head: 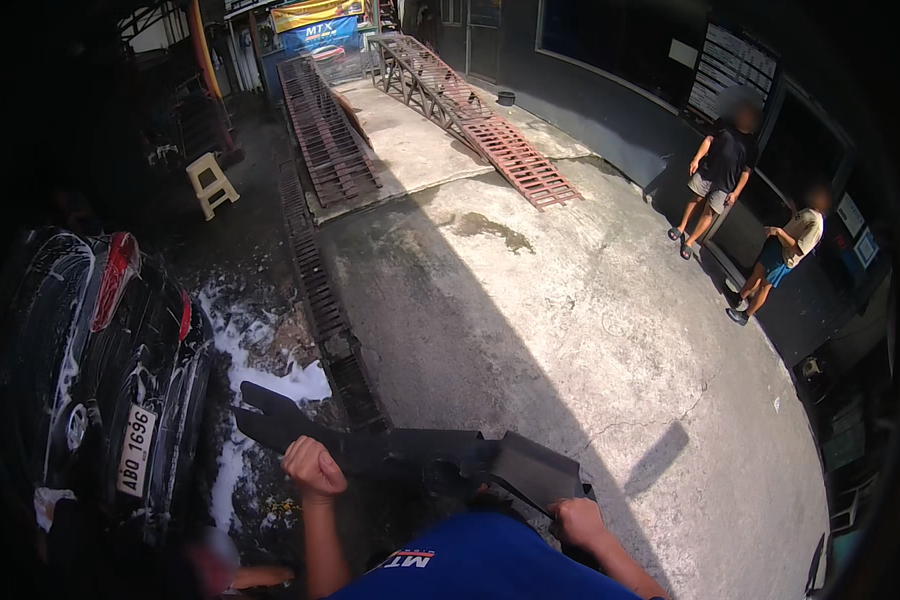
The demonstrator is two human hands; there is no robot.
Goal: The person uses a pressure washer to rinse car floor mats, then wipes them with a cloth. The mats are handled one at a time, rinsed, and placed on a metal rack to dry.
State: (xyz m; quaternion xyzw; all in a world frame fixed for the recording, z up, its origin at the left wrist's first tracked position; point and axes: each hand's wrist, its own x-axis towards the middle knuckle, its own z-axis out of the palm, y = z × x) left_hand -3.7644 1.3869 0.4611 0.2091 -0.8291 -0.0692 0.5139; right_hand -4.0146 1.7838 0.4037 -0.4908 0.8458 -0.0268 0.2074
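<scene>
A large black moulded car floor mat or liner [420, 450] stretches across in front of my body, its forked end to the left and a broad raised panel at the right. My left hand [315, 466] is closed on its edge near the forked end. At the right end, my right hand [577, 523] grips the lower edge below the panel. The mat hides part of the floor under it.
A soapy dark car [135, 375] stands at left, with a person crouching beside it. White foam [292, 381] lies by a floor drain grate [315, 277]. Metal ramps [525, 165], a plastic stool [212, 184] and two people [724, 165] near the right wall are farther off.
</scene>
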